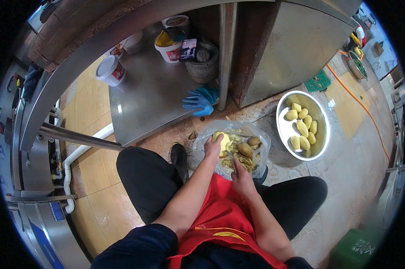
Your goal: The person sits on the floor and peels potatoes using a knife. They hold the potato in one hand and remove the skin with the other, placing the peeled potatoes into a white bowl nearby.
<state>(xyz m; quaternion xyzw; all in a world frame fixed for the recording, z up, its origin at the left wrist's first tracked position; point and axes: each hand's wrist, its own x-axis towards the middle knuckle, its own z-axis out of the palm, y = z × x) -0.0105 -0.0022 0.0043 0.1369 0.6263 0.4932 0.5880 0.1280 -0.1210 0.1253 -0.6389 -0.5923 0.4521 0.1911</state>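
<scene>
My left hand (213, 147) grips a mostly peeled, yellow potato (224, 141) over a clear plastic bag (207, 129) on the floor between my legs. In my right hand (242, 176) is a peeler (233, 163), its head close to the potato's lower edge. Inside the bag lie peelings (246, 164) and several unpeeled brown potatoes (245, 150). To the right of the bag, a round steel basin (327, 131) holds several peeled potatoes (302, 128).
A low steel shelf (148, 111) ahead carries white tubs (110, 70), a stone mortar (202, 70) and blue gloves (200, 102). A steel post (227, 57) stands beside it. An orange hose (360, 104) crosses the floor at right; a person (359, 35) is far off.
</scene>
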